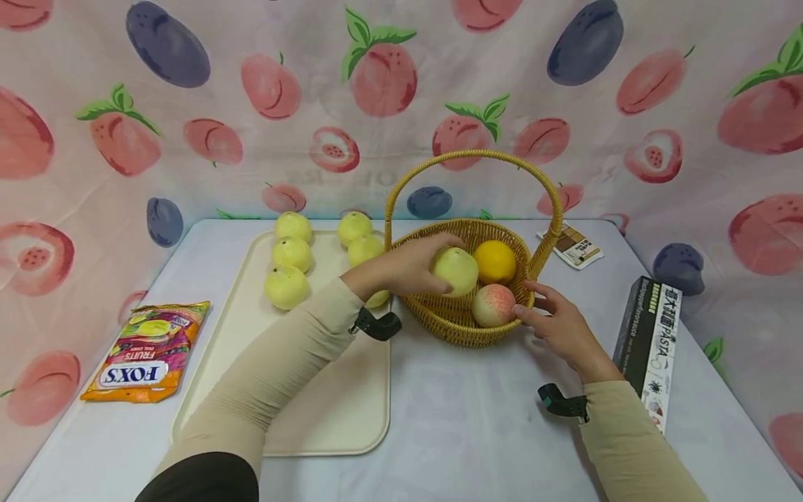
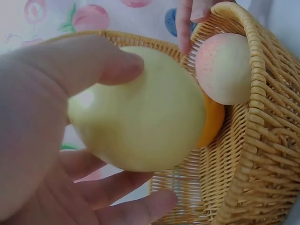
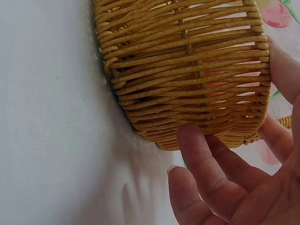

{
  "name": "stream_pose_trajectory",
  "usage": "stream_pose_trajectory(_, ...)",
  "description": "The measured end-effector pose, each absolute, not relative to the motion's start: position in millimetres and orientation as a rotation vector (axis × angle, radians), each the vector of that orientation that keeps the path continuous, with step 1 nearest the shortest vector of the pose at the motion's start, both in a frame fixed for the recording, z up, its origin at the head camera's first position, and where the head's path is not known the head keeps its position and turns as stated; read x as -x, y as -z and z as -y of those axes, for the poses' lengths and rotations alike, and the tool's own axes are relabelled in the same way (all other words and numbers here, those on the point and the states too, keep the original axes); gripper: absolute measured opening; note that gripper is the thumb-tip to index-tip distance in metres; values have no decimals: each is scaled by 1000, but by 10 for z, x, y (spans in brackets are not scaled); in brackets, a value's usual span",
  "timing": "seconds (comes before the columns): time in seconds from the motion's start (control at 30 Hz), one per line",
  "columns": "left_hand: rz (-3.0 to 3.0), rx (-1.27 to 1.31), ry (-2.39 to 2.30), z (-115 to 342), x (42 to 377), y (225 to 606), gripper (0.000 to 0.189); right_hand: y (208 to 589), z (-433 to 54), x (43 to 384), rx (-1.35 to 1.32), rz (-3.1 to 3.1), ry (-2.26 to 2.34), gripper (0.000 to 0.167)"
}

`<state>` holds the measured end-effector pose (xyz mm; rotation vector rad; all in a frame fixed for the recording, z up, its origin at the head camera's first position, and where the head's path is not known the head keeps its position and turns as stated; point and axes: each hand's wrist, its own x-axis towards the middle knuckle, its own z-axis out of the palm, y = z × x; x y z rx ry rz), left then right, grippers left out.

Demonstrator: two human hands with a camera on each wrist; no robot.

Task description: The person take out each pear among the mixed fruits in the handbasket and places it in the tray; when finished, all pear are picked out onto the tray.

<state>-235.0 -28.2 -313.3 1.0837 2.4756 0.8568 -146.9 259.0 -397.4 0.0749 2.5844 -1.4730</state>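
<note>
My left hand [image 1: 417, 267] holds a round pale yellow-green fruit [image 1: 455, 272] over the wicker basket [image 1: 439, 321], thumb on one side and fingers on the other. Close up in the left wrist view, the same fruit [image 2: 140, 112] hides part of an orange [image 2: 213, 119]. Inside the basket lie that orange [image 1: 495, 262] and a pinkish peach [image 1: 493, 305]. My right hand [image 1: 561, 328] grips the basket's right rim. In the right wrist view its thumb is at the rim and its fingers [image 3: 197, 150] touch the woven outer wall [image 3: 192, 84].
On the left, a cream tray [image 1: 332, 418] bears several more pale yellow-green fruits [image 1: 286, 287], partly behind my left arm. A candy bag [image 1: 147, 352] lies left of it. To the right are a small packet [image 1: 574, 247] and a pasta box [image 1: 649, 341]. The basket's tall handle [image 1: 473, 153] arches overhead.
</note>
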Motion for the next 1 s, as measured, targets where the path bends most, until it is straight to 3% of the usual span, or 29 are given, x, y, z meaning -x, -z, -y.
stream_pose_trajectory(1.0, -2517, -906, -1074, 1237, 2055, 3037, 70, 3958, -2574, 1465, -114, -2573, 1440, 85)
